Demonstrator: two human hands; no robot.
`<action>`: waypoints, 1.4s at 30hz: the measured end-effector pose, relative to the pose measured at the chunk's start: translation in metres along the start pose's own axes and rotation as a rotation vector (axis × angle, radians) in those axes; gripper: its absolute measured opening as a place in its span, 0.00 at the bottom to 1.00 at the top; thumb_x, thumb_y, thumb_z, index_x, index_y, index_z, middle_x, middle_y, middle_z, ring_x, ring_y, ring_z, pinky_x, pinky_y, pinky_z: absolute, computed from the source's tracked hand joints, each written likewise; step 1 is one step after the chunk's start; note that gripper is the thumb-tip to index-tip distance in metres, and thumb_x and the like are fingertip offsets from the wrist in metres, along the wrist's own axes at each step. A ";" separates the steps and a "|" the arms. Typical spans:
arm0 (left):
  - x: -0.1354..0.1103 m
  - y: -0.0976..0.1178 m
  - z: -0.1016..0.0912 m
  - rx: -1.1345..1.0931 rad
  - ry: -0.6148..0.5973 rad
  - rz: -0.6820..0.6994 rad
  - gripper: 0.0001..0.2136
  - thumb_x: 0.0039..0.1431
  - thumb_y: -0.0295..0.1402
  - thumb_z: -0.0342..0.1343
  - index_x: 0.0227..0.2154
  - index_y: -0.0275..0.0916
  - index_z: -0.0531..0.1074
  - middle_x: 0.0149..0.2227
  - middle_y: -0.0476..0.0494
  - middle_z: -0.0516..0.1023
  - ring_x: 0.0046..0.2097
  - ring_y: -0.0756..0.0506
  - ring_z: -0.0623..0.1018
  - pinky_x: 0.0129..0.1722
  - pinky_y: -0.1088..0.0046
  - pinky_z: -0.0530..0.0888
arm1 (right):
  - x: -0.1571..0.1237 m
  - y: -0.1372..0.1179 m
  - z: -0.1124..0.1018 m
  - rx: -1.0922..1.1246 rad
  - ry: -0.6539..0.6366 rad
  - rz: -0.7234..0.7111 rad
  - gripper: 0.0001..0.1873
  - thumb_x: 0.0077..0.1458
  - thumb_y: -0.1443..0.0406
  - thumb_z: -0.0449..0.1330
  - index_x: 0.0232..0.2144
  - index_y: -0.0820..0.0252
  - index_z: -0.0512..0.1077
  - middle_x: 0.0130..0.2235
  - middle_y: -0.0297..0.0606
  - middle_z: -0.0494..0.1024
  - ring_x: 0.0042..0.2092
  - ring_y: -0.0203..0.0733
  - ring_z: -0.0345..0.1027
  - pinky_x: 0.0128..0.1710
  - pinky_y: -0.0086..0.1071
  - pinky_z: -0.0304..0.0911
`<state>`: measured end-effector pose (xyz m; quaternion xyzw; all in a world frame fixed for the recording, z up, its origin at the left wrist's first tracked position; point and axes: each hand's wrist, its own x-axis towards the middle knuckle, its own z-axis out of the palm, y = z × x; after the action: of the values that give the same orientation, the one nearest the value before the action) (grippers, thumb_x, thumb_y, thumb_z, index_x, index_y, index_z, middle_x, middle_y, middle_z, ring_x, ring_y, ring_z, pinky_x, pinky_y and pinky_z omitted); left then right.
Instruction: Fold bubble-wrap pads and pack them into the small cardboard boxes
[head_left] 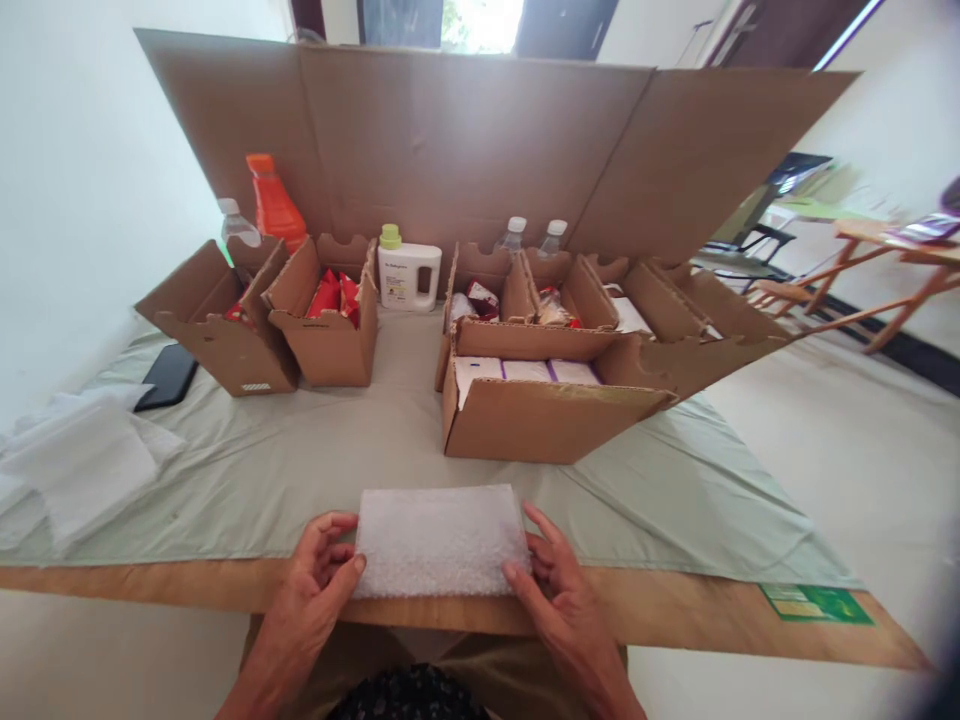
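Observation:
A flat, rectangular bubble wrap packet (pixel 439 542) lies at the front edge of the table, its long side running left to right. What is inside it, if anything, cannot be made out. My left hand (pixel 322 570) grips its left end, with the thumb at the near corner and the fingers curled by the side. On the opposite end my right hand (pixel 551 575) has its thumb over the near right corner, the other fingers curved behind the edge.
Cardboard bins (pixel 330 350) with red packets stand at the back left; a wide cardboard box (pixel 540 430) with white packs sits ahead. Between them is a white jug (pixel 409 278). Bubble wrap sheets (pixel 82 460) and a black phone (pixel 169 375) lie left. A cardboard panel (pixel 472 150) rises behind.

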<state>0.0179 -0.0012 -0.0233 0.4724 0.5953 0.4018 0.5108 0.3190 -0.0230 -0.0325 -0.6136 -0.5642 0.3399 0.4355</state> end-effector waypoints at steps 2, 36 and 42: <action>0.002 -0.008 0.000 0.074 -0.002 0.057 0.16 0.59 0.45 0.59 0.44 0.43 0.68 0.49 0.39 0.79 0.43 0.43 0.81 0.42 0.68 0.79 | -0.005 0.002 -0.007 -0.086 -0.065 -0.074 0.23 0.62 0.57 0.60 0.58 0.54 0.72 0.51 0.48 0.82 0.51 0.50 0.79 0.50 0.42 0.75; 0.158 0.259 0.110 1.192 -0.700 0.457 0.07 0.42 0.28 0.52 0.20 0.41 0.76 0.17 0.51 0.72 0.21 0.49 0.71 0.21 0.76 0.62 | 0.209 -0.166 -0.136 -0.936 -0.554 -0.047 0.12 0.50 0.71 0.59 0.16 0.59 0.71 0.21 0.31 0.72 0.24 0.35 0.61 0.26 0.30 0.52; 0.158 0.256 0.109 1.326 -0.482 0.639 0.11 0.48 0.27 0.54 0.31 0.45 0.81 0.27 0.47 0.80 0.31 0.45 0.76 0.31 0.72 0.66 | 0.199 -0.168 -0.142 -1.034 -0.554 -0.090 0.11 0.53 0.71 0.59 0.32 0.58 0.82 0.32 0.35 0.82 0.33 0.38 0.72 0.28 0.27 0.56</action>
<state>0.1596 0.2108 0.1698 0.9028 0.4185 -0.0244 0.0959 0.4077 0.1499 0.1919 -0.6102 -0.7749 0.1495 -0.0697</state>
